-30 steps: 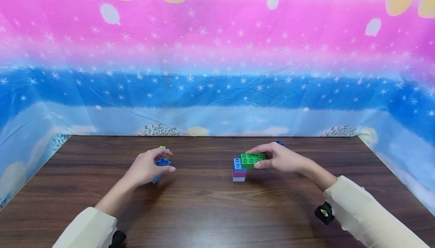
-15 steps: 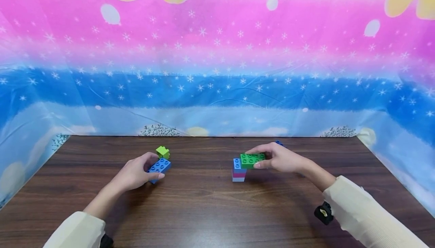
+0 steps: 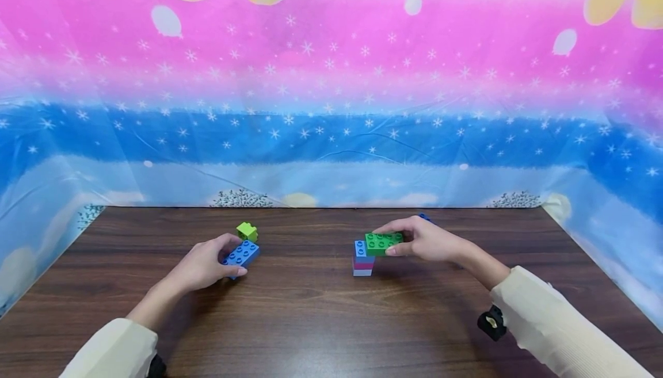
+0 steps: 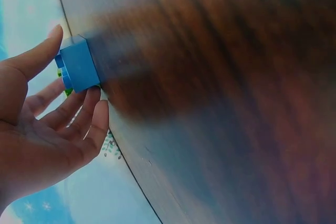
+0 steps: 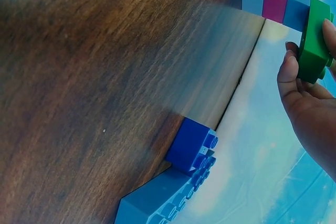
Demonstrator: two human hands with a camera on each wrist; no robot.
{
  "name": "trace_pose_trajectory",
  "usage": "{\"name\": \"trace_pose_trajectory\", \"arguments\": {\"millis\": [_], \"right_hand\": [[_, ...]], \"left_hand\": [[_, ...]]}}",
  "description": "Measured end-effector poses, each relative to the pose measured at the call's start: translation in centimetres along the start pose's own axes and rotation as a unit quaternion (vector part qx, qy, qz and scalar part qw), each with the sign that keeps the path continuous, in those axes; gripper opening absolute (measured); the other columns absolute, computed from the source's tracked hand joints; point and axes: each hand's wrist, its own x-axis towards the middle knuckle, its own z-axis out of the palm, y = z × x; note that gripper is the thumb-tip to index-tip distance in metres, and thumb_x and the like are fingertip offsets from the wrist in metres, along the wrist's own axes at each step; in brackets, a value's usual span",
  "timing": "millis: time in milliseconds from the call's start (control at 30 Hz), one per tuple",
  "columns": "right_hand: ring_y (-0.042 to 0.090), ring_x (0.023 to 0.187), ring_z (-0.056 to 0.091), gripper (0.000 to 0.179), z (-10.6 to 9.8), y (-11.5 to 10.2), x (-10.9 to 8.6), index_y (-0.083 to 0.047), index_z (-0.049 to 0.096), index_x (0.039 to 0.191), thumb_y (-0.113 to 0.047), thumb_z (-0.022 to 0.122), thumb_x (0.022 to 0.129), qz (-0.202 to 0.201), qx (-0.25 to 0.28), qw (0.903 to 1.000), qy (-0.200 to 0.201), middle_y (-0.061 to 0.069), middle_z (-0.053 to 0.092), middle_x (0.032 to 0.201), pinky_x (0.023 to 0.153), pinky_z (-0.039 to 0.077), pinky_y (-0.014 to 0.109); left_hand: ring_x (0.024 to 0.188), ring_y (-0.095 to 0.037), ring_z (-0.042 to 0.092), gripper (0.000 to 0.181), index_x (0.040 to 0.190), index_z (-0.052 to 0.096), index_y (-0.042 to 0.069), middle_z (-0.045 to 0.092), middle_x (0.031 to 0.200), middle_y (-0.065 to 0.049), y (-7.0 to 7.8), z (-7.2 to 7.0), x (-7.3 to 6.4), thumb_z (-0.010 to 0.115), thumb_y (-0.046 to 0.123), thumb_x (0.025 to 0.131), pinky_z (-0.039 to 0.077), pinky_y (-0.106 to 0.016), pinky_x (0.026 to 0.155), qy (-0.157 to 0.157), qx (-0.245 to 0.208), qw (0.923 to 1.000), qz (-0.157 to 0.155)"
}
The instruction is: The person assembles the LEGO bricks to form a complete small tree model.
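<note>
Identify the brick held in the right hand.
The dark-green brick, at the stack's top; the left hand holds a blue brick, and neither hand grips the lime brick.

The green brick (image 3: pixel 380 244) and blue brick (image 3: pixel 243 254) look to me like smooth, faintly shiny plastic. The tabletop (image 3: pixel 321 320) shows wood grain under a soft gloss; the backdrop (image 3: pixel 331 84) is creased cloth, the right sleeve (image 3: pixel 556 312) matt fabric.

High head, low wrist views share the table (image 3: pixel 321 320).

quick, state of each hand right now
Left hand: closed, holding a blue brick.
Right hand: closed, holding a green brick at the top of a stack.
</note>
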Motion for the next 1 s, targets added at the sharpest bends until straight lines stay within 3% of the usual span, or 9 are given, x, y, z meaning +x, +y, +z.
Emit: {"name": "trace_pose_trajectory", "arguments": {"millis": [267,700,1000], "right_hand": [[0.016,0.077,0.053,0.039,0.0,0.1,0.0,-0.006,0.054,0.126,-0.016,0.061,0.089,-0.005,-0.003,1.0000,0.000,0.005,0.061,0.107,0.064,0.044,0.028],[0.016,0.079,0.053,0.039,0.0,0.0,0.0,-0.007,0.054,0.126,-0.016,0.061,0.089,-0.002,-0.003,1.0000,0.002,0.005,0.060,0.108,0.066,0.045,0.029],[0.016,0.078,0.053,0.039,0.0,-0.2,-0.1,-0.007,0.054,0.126,-0.016,0.061,0.088,0.001,-0.006,1.0000,0.003,0.005,0.060,0.108,0.065,0.045,0.029]], "left_hand": [[0.095,-0.030,0.054,0.053,0.121,0.050,-0.001,0.057,0.110,-0.021,-0.1,0.2,0.1,0.072,0.023,0.079,0.042,-0.044,0.075,0.001,0.006,1.0000,-0.001],[0.099,-0.034,0.055,0.044,0.116,0.053,-0.003,0.059,0.108,-0.020,0.0,0.4,0.0,0.071,0.014,0.079,0.042,-0.048,0.079,0.013,0.013,0.9993,0.032],[0.102,-0.032,0.054,0.040,0.115,0.054,-0.001,0.059,0.110,-0.019,1.6,0.3,0.2,0.069,0.011,0.081,0.042,-0.047,0.082,0.016,-0.010,0.9993,0.034]]}}
